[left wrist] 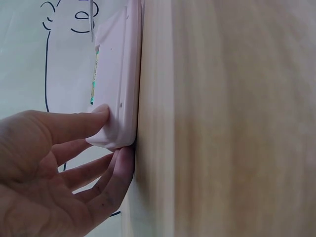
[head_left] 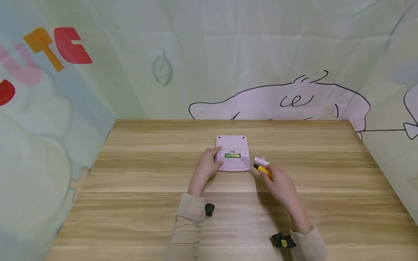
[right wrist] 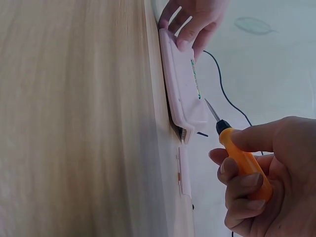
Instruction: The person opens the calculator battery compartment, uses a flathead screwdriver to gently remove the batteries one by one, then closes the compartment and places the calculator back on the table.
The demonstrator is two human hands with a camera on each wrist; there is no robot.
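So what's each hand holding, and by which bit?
The right hand grips a screwdriver by its yellow handle; the left hand holds the pink device by its left edge.

Left hand [head_left: 205, 164] grips, thumb [left wrist: 76, 127] apart; right hand [head_left: 281, 184] grips, fingers [right wrist: 243, 185] curled

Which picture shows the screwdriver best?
The right wrist view: the screwdriver is closest there, its orange handle, black collar and metal shaft clear, though the right hand covers part. The head view shows it small, also partly covered; the left wrist view shows only some shaft at the top.
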